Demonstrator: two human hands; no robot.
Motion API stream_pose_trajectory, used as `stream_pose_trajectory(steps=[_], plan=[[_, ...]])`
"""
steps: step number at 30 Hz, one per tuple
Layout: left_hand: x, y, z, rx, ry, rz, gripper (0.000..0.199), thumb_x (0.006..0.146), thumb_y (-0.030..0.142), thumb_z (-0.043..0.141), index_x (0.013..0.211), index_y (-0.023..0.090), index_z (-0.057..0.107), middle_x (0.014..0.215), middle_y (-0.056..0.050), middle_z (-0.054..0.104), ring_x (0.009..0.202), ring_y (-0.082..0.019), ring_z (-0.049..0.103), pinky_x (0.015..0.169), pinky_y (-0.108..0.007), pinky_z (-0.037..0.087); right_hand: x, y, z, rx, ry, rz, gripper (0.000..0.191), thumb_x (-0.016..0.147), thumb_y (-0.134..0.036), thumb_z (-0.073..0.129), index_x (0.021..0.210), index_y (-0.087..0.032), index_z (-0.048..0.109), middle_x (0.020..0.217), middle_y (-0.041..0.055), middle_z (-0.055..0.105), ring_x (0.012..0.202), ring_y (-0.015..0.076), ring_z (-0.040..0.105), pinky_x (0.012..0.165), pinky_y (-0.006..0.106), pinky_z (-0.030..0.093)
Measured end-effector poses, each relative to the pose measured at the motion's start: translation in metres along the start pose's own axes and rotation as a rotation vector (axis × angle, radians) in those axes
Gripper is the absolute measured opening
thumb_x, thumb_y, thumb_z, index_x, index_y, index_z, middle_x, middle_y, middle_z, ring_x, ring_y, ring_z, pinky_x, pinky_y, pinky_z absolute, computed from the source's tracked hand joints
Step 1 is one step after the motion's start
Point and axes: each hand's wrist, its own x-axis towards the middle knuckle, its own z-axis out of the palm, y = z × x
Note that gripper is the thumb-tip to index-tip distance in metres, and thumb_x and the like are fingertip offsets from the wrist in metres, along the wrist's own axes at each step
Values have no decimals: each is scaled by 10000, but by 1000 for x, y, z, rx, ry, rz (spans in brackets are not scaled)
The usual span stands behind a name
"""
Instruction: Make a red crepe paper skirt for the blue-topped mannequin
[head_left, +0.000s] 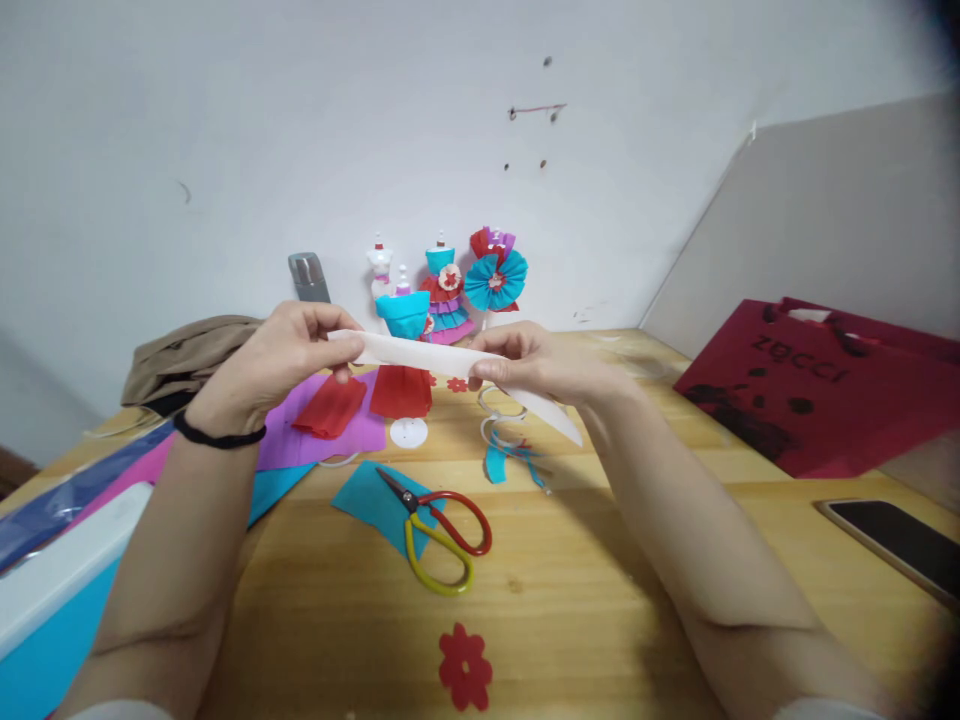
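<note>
Looking from the head view, I see a long narrow strip of white, paper-like material (420,352), held in the air above the pale wooden table (300,620), stretched btwn both hands. L hand (289,345), w/ a black stretchy band (219,432) on its wrist, pinches the strip close to its left end, thumb on the near side. R hand (525,358) pinches it also, further along, and past these fingers a free tail slants down to a pointed tip. Whether it is paper or thin cloth, I cannot tell.

For handling, I judge it is prob. very light and soft, w/ little stiffness, so the unsupported tail may bend or curl. Surface looks smooth, maybe a bit slippery; hard pulling could crease or tear it. Best hold is prob. near the ends, w/ flat fingertips.

Below, metal scissors w/ one red and one yellow handle (409,503) lie partly on a flat blue sheet piece (356,500). Nearer to the person is a red flower-shaped cutout (454,672).
</note>
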Motion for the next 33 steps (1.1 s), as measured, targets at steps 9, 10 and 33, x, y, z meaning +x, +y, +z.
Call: stream_pose_trajectory(steps=[9, 10, 33], plan=[[11, -14, 1, -123, -141, -98, 169, 773, 266, 724, 857, 121, 708, 562, -21, 664, 453, -110, 595, 479, -198, 476, 10, 15, 2, 152, 138, 76, 293, 790, -440, 710, 700, -165, 660, 629, 30, 659, 543, 108, 554, 502, 242, 399], [11, -15, 0, -128, -155, -101, 179, 774, 266, 725, 882, 125, 719, 563, -20, 670, 450, -112, 596, 474, -200, 477, 12, 16, 2, 153, 145, 77, 285, 779, -434, 716, 701, -165, 663, 644, 37, 671, 564, 116, 571, 524, 246, 418], [17, -22, 7, -162, -263, -177, 162, 746, 296, 765, 712, 150, 706, 535, -18, 644, 468, -106, 578, 483, -187, 479, 13, 24, -2, -39, 102, 37, 218, 795, -344, 675, 711, -143, 681, 644, 21, 640, 587, 117, 555, 557, 248, 407]])
